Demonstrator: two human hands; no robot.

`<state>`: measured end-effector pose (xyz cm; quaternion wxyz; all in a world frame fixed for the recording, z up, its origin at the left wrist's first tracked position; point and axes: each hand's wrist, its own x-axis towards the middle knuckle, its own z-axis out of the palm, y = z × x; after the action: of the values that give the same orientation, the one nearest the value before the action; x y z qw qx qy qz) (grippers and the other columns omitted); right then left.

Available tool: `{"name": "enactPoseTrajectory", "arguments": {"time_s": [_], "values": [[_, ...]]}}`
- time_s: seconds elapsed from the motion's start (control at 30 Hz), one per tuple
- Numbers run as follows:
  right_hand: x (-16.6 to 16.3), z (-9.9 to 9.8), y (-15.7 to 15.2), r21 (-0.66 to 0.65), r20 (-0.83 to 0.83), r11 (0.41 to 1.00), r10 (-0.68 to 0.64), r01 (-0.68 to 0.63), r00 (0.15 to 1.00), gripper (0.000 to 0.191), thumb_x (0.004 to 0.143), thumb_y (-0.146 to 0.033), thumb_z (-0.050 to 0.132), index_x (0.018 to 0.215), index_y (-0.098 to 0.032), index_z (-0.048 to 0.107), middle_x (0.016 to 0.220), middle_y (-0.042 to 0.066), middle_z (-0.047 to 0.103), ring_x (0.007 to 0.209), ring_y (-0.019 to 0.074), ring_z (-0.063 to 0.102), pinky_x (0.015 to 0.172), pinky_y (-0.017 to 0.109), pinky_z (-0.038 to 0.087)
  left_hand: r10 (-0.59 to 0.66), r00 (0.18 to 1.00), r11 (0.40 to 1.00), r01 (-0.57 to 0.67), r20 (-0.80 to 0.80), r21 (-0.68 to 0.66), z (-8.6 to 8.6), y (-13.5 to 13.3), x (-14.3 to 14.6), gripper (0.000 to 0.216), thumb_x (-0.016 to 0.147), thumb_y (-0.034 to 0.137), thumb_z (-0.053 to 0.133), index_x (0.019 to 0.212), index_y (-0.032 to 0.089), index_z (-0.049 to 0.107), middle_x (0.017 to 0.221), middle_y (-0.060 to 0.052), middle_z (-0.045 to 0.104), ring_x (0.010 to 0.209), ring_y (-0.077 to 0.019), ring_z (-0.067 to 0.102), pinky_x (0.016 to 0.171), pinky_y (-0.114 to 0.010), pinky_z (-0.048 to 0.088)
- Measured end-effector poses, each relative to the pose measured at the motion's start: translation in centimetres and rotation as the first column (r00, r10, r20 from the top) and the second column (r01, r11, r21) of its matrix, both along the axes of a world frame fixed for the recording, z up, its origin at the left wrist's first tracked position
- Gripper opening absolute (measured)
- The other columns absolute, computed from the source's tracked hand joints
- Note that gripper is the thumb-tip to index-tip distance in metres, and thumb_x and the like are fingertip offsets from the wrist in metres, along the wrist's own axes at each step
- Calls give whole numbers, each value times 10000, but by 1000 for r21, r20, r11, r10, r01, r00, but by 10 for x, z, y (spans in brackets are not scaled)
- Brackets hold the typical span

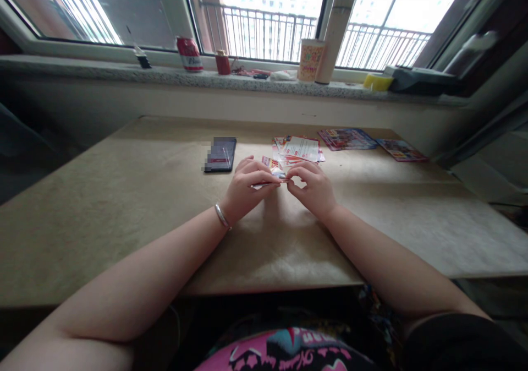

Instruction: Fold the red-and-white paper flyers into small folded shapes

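Observation:
Near the middle of the table, my left hand [249, 184] is closed on a small, colourful printed paper [270, 163], seen nearly edge-on, with thumb below and fingers above. My right hand [312, 186] pinches the paper's right end between thumb and forefinger. Most of its printed face is hidden by my fingers. Just beyond the hands lies a loose pile of printed leaflets [303, 148], a white one with text on top. A dark phone or tablet [223, 153], partly blurred out, rests flat beyond my left hand.
Two stacks of colourful printed sheets, one larger [346, 138] and one smaller [402, 149], lie at the table's back right. On the stone windowsill [256, 85] stand a red can [190, 54], a small red bottle [223, 63], a patterned paper cup [310, 60] and a tall cylinder [333, 41].

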<state>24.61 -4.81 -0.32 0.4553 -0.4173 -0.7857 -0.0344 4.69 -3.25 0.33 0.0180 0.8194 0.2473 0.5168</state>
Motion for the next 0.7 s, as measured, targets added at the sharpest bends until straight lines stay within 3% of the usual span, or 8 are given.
{"name": "enactPoseTrajectory", "arguments": {"time_s": [0.13, 0.27, 0.43, 0.7], "values": [[3, 4, -1, 93, -20, 996, -2, 4, 1000, 81, 804, -167, 606, 811, -240, 641, 943, 31, 662, 960, 198, 605, 884, 364, 475, 137, 987, 988, -130, -79, 87, 3, -1, -4, 78, 844, 315, 676, 786, 285, 718, 807, 35, 682, 863, -134, 605, 1100, -431, 286], [3, 7, -2, 104, 13, 995, -5, 4, 1000, 73, 793, -178, 626, 815, -245, 647, 985, 35, 670, 985, 211, 603, 920, 394, 459, 231, 957, 967, -206, -177, 148, 4, -2, -5, 85, 864, 315, 647, 819, 305, 718, 845, 37, 696, 925, -153, 599, 1141, -460, 211], [-1, 7, -3, 83, 65, 995, 52, -57, 997, 72, 802, -185, 621, 816, -251, 646, 1014, 23, 684, 993, 207, 598, 933, 391, 454, 204, 953, 973, -172, -226, 155, 3, -3, -3, 110, 878, 308, 622, 809, 289, 706, 826, 40, 700, 896, -148, 597, 1117, -432, 260], [-3, 5, -3, 73, -14, 993, 99, -97, 995, 73, 804, -171, 616, 815, -243, 620, 991, 21, 690, 990, 195, 602, 928, 379, 457, 188, 967, 980, -174, -172, 95, 0, 0, -2, 129, 870, 308, 624, 771, 259, 691, 802, 24, 682, 837, -148, 589, 1080, -422, 315]]}}
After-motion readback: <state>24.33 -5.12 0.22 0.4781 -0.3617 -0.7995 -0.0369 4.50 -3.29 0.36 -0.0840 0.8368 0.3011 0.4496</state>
